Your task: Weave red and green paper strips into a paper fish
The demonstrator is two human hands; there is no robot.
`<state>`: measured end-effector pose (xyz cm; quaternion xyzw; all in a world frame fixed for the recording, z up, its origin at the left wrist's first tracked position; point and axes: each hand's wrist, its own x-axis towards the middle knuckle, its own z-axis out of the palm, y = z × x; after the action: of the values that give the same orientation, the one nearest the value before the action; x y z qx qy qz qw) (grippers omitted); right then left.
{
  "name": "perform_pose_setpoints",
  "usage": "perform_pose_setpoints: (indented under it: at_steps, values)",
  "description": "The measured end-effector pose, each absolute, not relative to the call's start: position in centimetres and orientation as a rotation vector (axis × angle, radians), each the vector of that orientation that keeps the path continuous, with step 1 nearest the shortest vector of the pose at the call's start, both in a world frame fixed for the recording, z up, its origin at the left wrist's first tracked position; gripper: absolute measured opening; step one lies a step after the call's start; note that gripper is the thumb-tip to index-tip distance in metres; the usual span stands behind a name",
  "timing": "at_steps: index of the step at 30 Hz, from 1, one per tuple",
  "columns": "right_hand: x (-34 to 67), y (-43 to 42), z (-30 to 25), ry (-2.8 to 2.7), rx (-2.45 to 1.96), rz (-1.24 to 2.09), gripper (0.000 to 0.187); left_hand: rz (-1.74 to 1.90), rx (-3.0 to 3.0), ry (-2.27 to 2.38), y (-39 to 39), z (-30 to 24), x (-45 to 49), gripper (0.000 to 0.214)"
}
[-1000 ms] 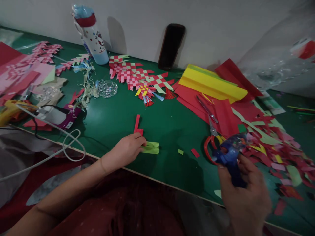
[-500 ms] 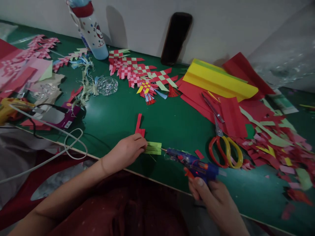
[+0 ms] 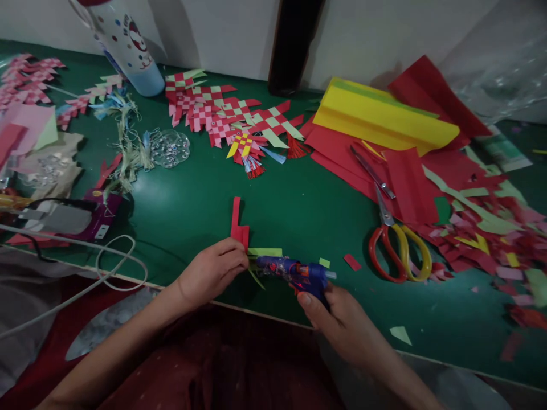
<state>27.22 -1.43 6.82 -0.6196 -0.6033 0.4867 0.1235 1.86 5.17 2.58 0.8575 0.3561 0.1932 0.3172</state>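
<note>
My left hand (image 3: pixel 216 266) pinches a small piece of folded paper strips near the table's front edge. Red strips (image 3: pixel 239 228) of it stick up past my fingers, and a light green strip (image 3: pixel 267 251) points out to the right. In my right hand (image 3: pixel 335 313) is a blue glue gun (image 3: pixel 294 272), my fingers wrapped round its handle. Its tip reaches the green strips close beside my left fingertips; whether it touches the paper is hidden. A clear glue stick (image 3: pixel 331 275) pokes out of the gun's back end.
Red-and-yellow-handled scissors (image 3: pixel 399 253) lie to the right, below yellow paper (image 3: pixel 380 117) and paper scraps (image 3: pixel 478 228). Woven paper fish (image 3: pixel 231 117) lie at the back, near a bottle (image 3: pixel 137 57) and a leaning phone (image 3: pixel 293 45). A power strip (image 3: pixel 100 213) and white cable (image 3: pixel 115 273) are left.
My right hand has brought the glue gun left, its tip now over the green strips beside my left fingers. The camera view has shifted slightly. My left hand still grips the paper.
</note>
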Motion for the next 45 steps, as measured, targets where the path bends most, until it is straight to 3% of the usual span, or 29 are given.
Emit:
perform_pose_setpoints:
  at_steps: [6,19,33,45]
  values:
    - [26.9,-1.2,7.1,-1.845,-1.826,1.281,0.038,0.601,2.310,0.925,5.1,2.1,1.8,0.017]
    - [26.6,-1.0,7.2,-1.981,-1.872,1.217,0.040,0.590,2.271,0.893,5.3,2.1,1.7,0.016]
    - [26.3,-1.4,7.4,-2.208,-1.919,0.896,0.044,0.576,2.225,0.879,5.3,2.2,1.6,0.017]
    - [25.9,-1.2,7.9,-2.361,-1.948,0.764,0.036,0.574,2.194,0.872,5.3,2.3,1.6,0.019]
